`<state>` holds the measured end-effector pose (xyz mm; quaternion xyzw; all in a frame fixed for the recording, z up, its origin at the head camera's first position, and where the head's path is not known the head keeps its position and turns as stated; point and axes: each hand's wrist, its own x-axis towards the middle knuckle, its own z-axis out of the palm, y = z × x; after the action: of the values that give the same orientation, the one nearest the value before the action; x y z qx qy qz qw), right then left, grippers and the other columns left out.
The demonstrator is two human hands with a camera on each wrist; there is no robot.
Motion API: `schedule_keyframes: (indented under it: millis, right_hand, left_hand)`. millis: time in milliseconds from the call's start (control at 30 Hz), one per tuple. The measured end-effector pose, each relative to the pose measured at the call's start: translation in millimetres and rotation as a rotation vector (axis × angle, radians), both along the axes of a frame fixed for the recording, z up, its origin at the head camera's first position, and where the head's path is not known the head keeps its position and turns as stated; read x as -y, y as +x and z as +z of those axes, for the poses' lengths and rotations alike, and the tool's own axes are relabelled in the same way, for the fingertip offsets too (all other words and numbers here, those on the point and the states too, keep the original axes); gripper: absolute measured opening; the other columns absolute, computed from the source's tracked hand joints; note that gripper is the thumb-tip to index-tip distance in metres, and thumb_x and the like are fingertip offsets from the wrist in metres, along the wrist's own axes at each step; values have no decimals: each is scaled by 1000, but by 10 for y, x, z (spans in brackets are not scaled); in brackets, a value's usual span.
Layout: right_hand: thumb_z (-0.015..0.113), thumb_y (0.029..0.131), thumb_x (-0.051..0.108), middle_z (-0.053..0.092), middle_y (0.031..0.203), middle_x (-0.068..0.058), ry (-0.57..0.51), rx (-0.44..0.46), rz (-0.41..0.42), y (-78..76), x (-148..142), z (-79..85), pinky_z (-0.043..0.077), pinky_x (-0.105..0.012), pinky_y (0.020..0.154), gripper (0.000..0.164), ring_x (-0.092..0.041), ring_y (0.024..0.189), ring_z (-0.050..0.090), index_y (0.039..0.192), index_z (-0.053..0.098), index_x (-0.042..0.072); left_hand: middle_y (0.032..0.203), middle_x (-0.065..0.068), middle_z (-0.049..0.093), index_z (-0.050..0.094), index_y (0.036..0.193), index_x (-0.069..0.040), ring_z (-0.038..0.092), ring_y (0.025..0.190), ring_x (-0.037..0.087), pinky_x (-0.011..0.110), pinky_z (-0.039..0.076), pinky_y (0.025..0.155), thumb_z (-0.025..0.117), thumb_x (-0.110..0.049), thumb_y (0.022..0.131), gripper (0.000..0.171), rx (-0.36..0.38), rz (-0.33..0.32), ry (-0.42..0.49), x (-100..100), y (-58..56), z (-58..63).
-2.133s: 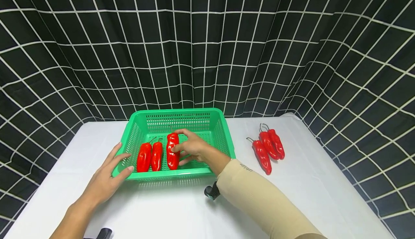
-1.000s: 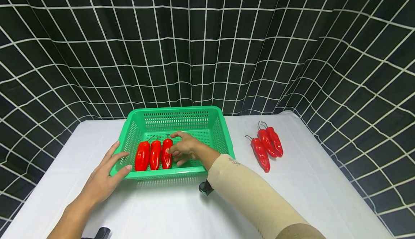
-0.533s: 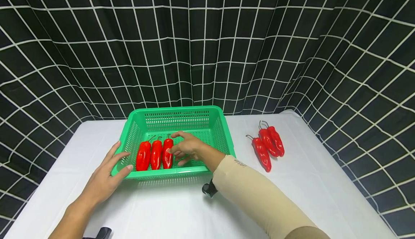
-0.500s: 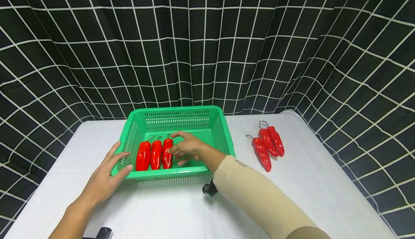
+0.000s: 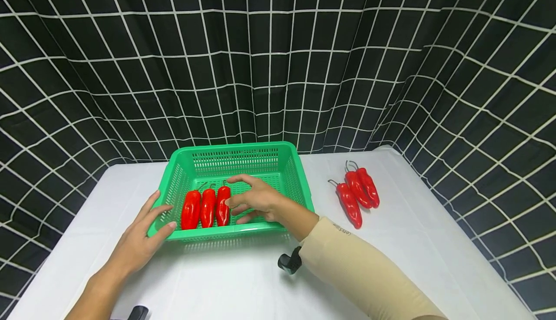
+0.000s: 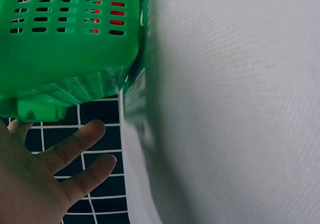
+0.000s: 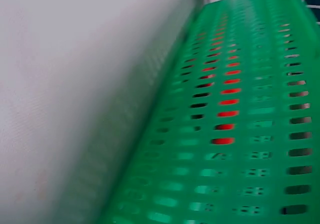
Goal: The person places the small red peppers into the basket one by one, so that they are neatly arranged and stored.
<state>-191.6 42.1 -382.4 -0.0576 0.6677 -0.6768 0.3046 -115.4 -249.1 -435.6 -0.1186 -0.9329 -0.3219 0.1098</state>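
Three glossy red peppers lie side by side in a green plastic basket, stems toward the back. My right hand is over the basket beside the rightmost pepper, thumb tip near its side and the other fingers spread loosely. My left hand rests at the basket's left front corner, with fingers fairly straight and spread and the thumb reaching over the rim. In the left wrist view, two fingers extend outside the basket wall. The right wrist view shows the slotted basket wall with red behind it; the right hand is out of that view.
To the right of the basket, three more red peppers lie on the white tablecloth. A black curtain with a white grid surrounds the table at the back and sides. A black wrist camera part hangs under the right forearm.
The third pepper, earlier held by my right hand over the basket, now lies against the other two. My right hand has let go and drawn slightly right. The left hand stays at the corner.
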Motion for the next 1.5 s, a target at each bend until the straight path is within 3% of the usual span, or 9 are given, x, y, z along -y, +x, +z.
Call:
schedule_keyframes:
  millis: [233, 433, 767, 1167, 1333, 1500]
  right_hand:
    - [73, 81, 2, 60, 114, -19, -125, -7, -1, 81, -87, 158, 52, -57, 74, 57, -47, 105, 59, 130, 54, 25]
    - [74, 81, 4, 59, 114, -21, -197, -25, 11, 151, -184, 248, 53, -56, 72, 60, -44, 101, 61, 133, 52, 24]
    - [68, 84, 1, 63, 105, -28, -269, -32, 30, 245, -336, 267, 54, -54, 71, 59, -40, 94, 65, 136, 49, 22]
    - [63, 88, 0, 64, 107, -25, -349, -33, 68, 360, -477, 418, 54, -54, 70, 59, -39, 92, 65, 141, 43, 18]
    - [62, 88, 1, 61, 111, -27, -383, -42, 86, 451, -544, 500, 54, -55, 71, 58, -43, 96, 63, 140, 44, 19]
    - [62, 86, 3, 60, 113, -28, -435, -48, 106, 601, -639, 617, 55, -54, 69, 62, -36, 91, 66, 143, 40, 16]
  left_hand:
    - [159, 2, 17, 55, 131, -11, 34, 132, 44, 71, 34, 86, 58, -35, 96, 43, 8, 0, 5, 2, -7, 4]
    - [159, 2, 17, 56, 131, -11, 34, 132, 43, 71, 33, 86, 58, -35, 96, 43, 11, 1, 5, -10, -17, 10]
    - [159, 1, 17, 55, 132, -12, 34, 131, 43, 73, 33, 86, 57, -36, 96, 43, 21, 11, -7, -16, -26, 14]
    - [159, 1, 17, 56, 131, -12, 34, 131, 44, 72, 33, 87, 58, -35, 96, 42, 14, 15, -5, -30, -16, 26]
    - [158, 2, 18, 56, 130, -13, 35, 131, 44, 73, 34, 86, 58, -35, 96, 41, 17, 28, -12, -28, -8, 9]
    - [158, 2, 18, 56, 130, -13, 36, 131, 43, 72, 35, 86, 58, -34, 96, 41, 13, 29, -16, -21, -3, -7]
